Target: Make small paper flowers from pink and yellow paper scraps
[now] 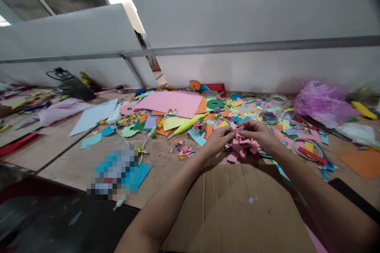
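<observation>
My left hand (219,139) and my right hand (257,134) come together above a heap of small pink paper pieces (242,150). Fingers of both hands are bent in a pinch, with a pink paper piece (238,129) between their fingertips. Exactly how each finger grips it is too small to make out. Below my wrists lies a brown cardboard sheet (237,209) with a tiny pale scrap on it. A smaller cluster of pink and coloured scraps (184,150) rests on the table left of my left hand.
Large pink sheets (172,102) and mixed coloured paper spread behind my hands. A glass jar (274,106) and a purple plastic bag (320,101) stand at back right. A coiled cable (308,148), a yellow-green rolled item (187,125), and a dark bottle (74,83) lie around.
</observation>
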`<state>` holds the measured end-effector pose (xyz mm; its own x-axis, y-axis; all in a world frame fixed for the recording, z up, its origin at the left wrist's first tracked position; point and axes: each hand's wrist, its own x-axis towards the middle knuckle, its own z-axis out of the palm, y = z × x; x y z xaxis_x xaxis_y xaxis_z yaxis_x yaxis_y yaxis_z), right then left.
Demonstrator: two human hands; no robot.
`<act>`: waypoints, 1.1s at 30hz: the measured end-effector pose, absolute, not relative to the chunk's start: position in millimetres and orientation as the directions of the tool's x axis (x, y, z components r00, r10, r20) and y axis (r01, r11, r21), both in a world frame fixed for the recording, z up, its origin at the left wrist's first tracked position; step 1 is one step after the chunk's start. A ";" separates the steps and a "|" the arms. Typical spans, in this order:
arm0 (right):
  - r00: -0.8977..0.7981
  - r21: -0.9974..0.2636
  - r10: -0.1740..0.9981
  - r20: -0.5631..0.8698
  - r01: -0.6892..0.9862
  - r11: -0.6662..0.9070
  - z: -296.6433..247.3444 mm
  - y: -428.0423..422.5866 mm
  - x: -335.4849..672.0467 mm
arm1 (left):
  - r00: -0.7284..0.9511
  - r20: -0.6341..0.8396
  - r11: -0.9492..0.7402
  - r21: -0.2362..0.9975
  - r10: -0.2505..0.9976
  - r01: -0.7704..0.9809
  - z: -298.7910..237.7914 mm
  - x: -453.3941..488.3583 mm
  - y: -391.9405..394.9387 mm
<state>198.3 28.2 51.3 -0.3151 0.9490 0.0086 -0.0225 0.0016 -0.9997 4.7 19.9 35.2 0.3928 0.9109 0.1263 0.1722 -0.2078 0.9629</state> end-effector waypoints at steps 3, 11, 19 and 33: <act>-0.284 -0.999 0.958 0.028 -0.028 0.021 50.5 28.7 198.3 | 0.409 0.108 -0.180 0.973 0.906 0.142 33.8 4.9 20.9; -0.305 -0.998 0.951 0.056 -0.030 0.049 52.5 28.0 198.3 | 0.426 -0.032 0.081 0.992 0.904 -0.097 36.7 7.3 16.9; -0.326 -0.998 0.944 0.054 -0.033 0.046 50.0 28.0 197.9 | 0.462 -0.042 0.097 0.991 0.886 -0.095 40.9 5.7 14.6; -0.216 -0.994 0.971 0.100 0.023 0.107 49.4 29.3 194.3 | 0.363 0.070 -0.070 0.997 0.929 -0.015 31.0 8.7 21.7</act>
